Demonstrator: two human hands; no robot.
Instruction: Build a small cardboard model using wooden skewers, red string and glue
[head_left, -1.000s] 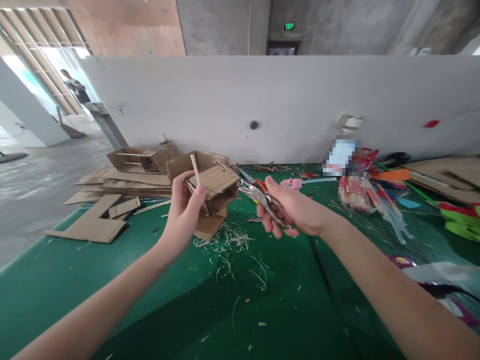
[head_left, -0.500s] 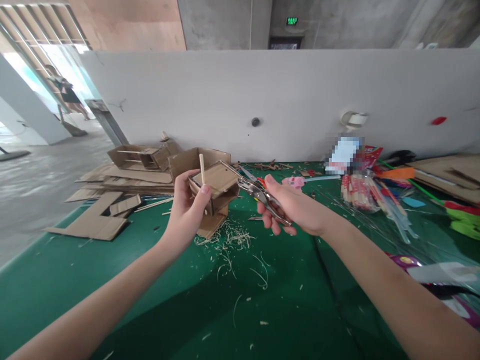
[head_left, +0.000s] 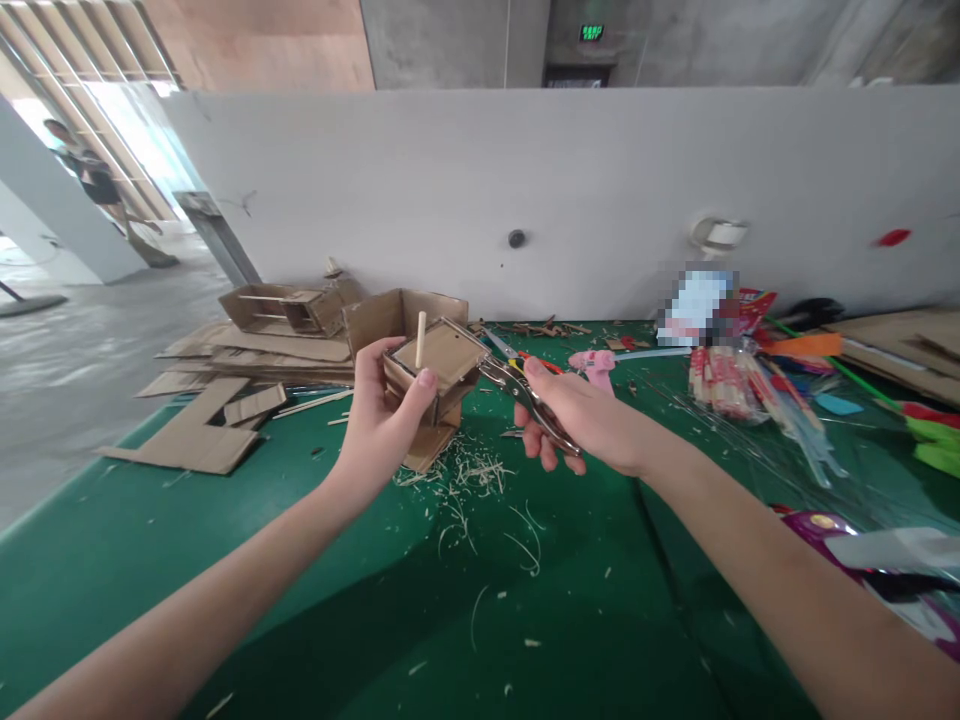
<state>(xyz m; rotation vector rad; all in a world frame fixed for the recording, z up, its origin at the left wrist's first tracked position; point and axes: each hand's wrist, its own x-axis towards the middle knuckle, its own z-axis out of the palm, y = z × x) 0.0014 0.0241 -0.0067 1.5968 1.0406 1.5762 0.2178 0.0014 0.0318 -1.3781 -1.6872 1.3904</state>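
My left hand [head_left: 386, 410] grips a small cardboard box [head_left: 450, 355] by its left side, the thumb at its front edge. A short wooden stick [head_left: 421, 340] stands up from the top of the box, just beyond my thumb. My right hand [head_left: 570, 415] is closed round metal pliers [head_left: 536, 400], whose jaws reach the right corner of the box; whether they bite on it is too small to tell. Behind the pliers lie scissors [head_left: 504, 345], partly hidden. Pale wood shavings [head_left: 480, 475] lie on the green table [head_left: 360, 620] below the box.
Cardboard sheets [head_left: 187, 430] and a cardboard structure [head_left: 259, 308] are at the left. A pink glue gun [head_left: 596, 367], a phone [head_left: 696, 305], and bagged sticks [head_left: 724, 385] lie to the right. A person [head_left: 94, 175] stands far back left.
The pliers' handles have come closer together in my right hand. The view has shifted slightly, and the person at the far left appears farther left.
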